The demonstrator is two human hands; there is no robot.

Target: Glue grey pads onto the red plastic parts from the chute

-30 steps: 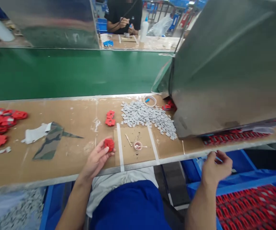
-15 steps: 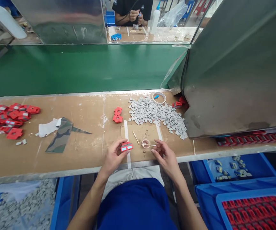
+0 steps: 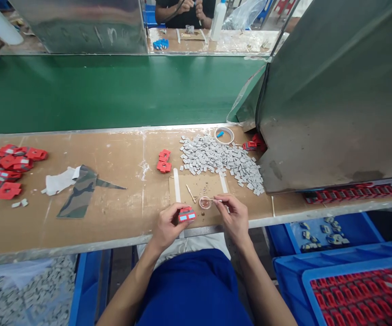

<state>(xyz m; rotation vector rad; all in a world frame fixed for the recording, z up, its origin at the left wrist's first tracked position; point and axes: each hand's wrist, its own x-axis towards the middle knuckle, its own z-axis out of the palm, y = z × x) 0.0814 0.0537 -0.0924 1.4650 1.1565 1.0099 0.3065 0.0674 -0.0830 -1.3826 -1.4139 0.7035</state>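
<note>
Red plastic, with two pale grey faces showing on top, is what the small part (image 3: pixel 186 215) is made of; it is pinched between thumb and fingers of the left hand (image 3: pixel 169 225) just above the near edge of the desk (image 3: pixel 114 181). A thin stick (image 3: pixel 212 199) is pinched by the fingertips of the right hand (image 3: pixel 234 216), and its far tip rests in or at the small round dish (image 3: pixel 205 202) just beside the part. What the dish holds cannot be made out (possibly an adhesive, though the view is too small to tell). The step is judged to be a dab taken on the stick for the part's grey faces. It is best done with the part kept level and steady, faces up, and brought close to the dish so the stick travels little. Only a small amount should be lifted, and the grey pieces (image 3: pixel 221 159) heaped behind should be kept clear of.
</note>
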